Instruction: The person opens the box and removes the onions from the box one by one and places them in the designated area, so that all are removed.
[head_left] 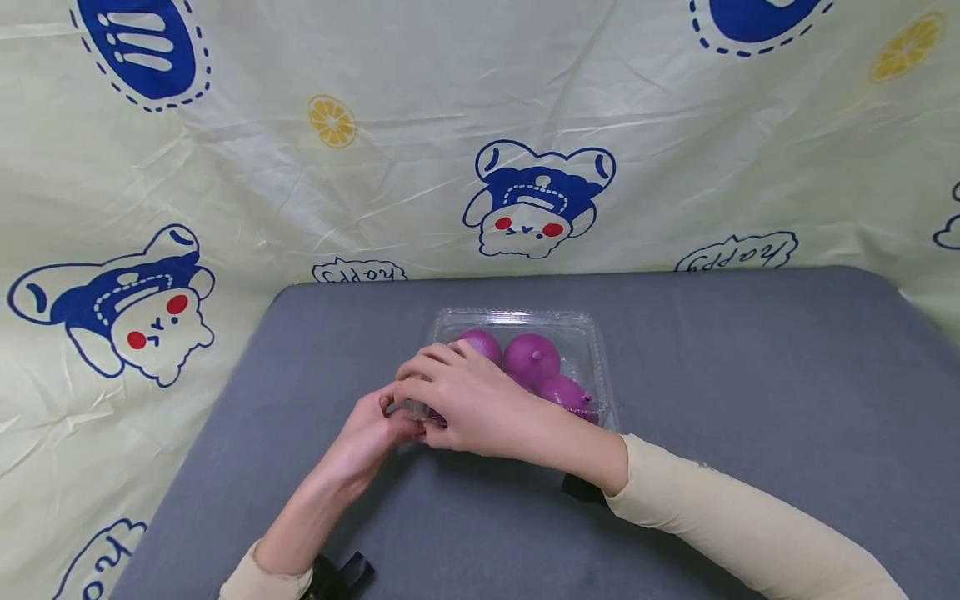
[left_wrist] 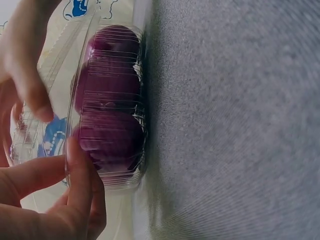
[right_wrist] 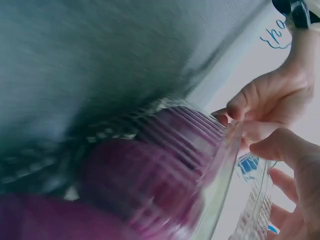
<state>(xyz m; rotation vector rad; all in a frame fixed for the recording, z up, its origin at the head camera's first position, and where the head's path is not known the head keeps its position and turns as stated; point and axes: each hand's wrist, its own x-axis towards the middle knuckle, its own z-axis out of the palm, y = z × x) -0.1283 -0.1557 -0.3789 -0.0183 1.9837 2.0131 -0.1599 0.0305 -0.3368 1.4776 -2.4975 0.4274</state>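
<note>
A clear plastic clamshell container [head_left: 592, 333] stands on the table, with several round purple onions [head_left: 532, 358] inside. My left hand [head_left: 371, 429] is at its near left corner; thumb and fingers pinch the rim there, as the left wrist view shows. Over the same corner reaches my right hand [head_left: 472, 404], hiding part of the container and onions. Its thumb [right_wrist: 277, 147] and fingers lie on either side of the ribbed lid [right_wrist: 255, 200], holding it near the edge. Seen from the left wrist, the lid leans away from the base's rim.
Dark grey cloth covers the table [head_left: 712, 375]. Behind and left of it hangs a pale sheet [head_left: 405, 183] printed with cartoon figures and orange slices. A black strap device [head_left: 337, 575] is on the left wrist.
</note>
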